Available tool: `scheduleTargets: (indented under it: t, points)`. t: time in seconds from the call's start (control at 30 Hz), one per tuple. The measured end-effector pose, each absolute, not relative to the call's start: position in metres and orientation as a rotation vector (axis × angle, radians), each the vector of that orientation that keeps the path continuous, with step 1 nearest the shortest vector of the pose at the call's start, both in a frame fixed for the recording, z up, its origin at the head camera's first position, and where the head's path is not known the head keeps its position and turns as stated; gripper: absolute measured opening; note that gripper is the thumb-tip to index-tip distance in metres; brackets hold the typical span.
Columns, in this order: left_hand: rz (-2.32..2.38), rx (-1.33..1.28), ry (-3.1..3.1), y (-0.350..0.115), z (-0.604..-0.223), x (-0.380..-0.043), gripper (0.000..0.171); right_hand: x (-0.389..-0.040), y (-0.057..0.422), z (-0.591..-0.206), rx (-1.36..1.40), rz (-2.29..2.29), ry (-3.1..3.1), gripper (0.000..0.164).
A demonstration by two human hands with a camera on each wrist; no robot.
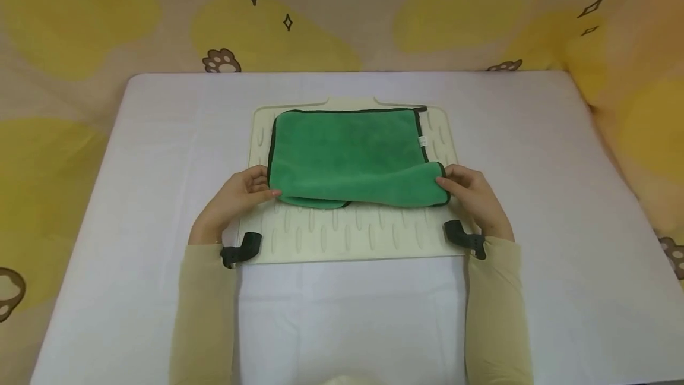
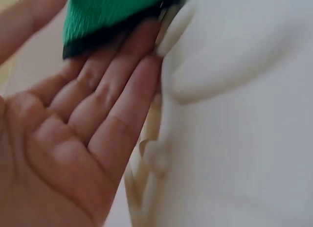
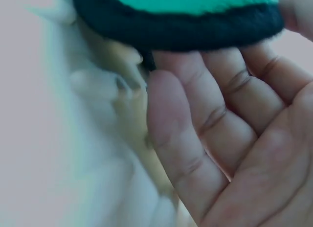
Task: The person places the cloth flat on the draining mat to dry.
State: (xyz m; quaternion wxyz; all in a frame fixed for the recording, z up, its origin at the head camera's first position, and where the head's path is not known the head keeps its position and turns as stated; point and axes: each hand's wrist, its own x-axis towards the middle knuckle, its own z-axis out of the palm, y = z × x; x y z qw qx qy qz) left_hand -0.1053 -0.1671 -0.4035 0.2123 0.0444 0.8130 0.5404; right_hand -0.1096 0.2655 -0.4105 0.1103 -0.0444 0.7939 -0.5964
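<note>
A green towel (image 1: 347, 141) with dark edging lies over a cream ribbed mat (image 1: 342, 236). Its near part is folded back on itself, and the fold runs slantwise on the right. My left hand (image 1: 243, 198) holds the towel's left near corner, thumb on top and fingers beneath. On the other side, my right hand (image 1: 472, 195) pinches the right end of the folded part between thumb and fingers. In the left wrist view the towel's dark edge (image 2: 117, 34) lies over the fingertips. The right wrist view shows a rounded, dark-edged corner (image 3: 186, 29) resting on the fingers.
The mat lies on a table with a white cover (image 1: 534, 153). A small white label (image 1: 423, 141) shows on the towel's right edge, with a dark loop (image 1: 421, 109) at its far right corner. Behind the table hangs a yellow patterned cloth (image 1: 342, 16).
</note>
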Motion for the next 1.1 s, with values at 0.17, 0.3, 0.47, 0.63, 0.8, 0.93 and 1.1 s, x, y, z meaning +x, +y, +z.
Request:
scheduleTargets:
  t: [0.17, 0.3, 0.47, 0.63, 0.8, 0.93, 1.1]
  points:
    - [1.523, 0.113, 2.323, -0.155, -0.403, -0.087, 0.04, -0.099, 0.269, -0.41, -0.116, -1.73, 2.372, 0.017]
    - [1.519, 0.136, 2.384, -0.151, -0.406, -0.086, 0.037, -0.094, 0.272, -0.412, -0.143, -1.693, 2.38, 0.017]
    - [1.515, 0.095, 2.437, -0.151, -0.414, -0.09, 0.025, -0.092, 0.279, -0.413, -0.181, -1.581, 2.331, 0.021]
    - [1.544, 0.053, 2.412, -0.155, -0.418, -0.09, 0.019, -0.096, 0.28, -0.416, -0.238, -1.504, 2.294, 0.022]
    - [1.612, 0.045, 2.338, -0.157, -0.417, -0.089, 0.021, -0.099, 0.279, -0.419, -0.294, -1.597, 2.272, 0.016]
    - [1.65, 0.035, 2.294, -0.158, -0.417, -0.089, 0.022, -0.1, 0.279, -0.42, -0.307, -1.679, 2.194, 0.013]
    - [1.567, 0.103, 2.293, -0.159, -0.418, -0.089, 0.03, -0.1, 0.281, -0.42, -0.329, -1.7, 2.13, 0.027]
